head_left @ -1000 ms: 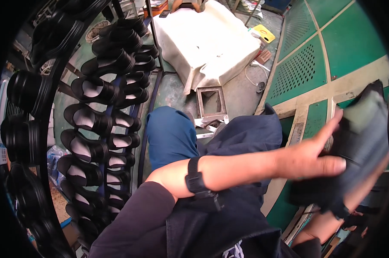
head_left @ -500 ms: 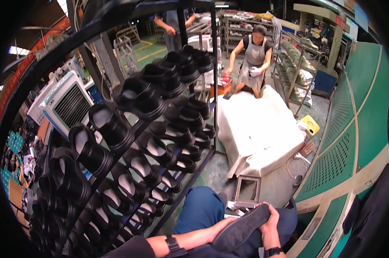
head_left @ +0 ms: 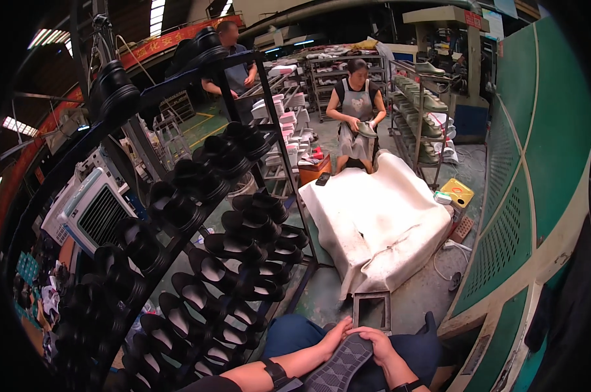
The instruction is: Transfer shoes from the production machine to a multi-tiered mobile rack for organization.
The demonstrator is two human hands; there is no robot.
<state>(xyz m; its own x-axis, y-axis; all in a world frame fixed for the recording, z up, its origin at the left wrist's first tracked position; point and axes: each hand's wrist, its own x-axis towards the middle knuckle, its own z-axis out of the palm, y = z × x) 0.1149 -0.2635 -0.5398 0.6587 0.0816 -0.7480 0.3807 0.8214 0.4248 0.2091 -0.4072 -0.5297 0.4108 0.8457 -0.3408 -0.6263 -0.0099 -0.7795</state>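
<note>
The person sits with both hands low in the head view, over the lap. The left hand (head_left: pixel 335 335) grips the near edge of a dark sole (head_left: pixel 342 367), fingers curled over its tip. The right hand (head_left: pixel 377 341) clasps the same sole from the other side, fingers wrapped across its top end. The sole lies tread-up between the two hands, resting against the blue trousers (head_left: pixel 289 330), its patterned underside facing the camera. A black wristband (head_left: pixel 274 372) sits on the left forearm.

To the left stands a black rack (head_left: pixel 197 215) filled with rows of dark shoe parts set on pegs. Just ahead of the knees a small metal frame (head_left: pixel 372 308) lies on the floor, touching a large white covered bundle (head_left: pixel 380 222). A yellow box (head_left: pixel 457 193) sits beside the bundle, near a green perforated panel (head_left: pixel 505 222). Farther back, a seated co-worker (head_left: pixel 356 111) in an apron handles a shoe, and another person (head_left: pixel 233 65) stands beyond the rack.
</note>
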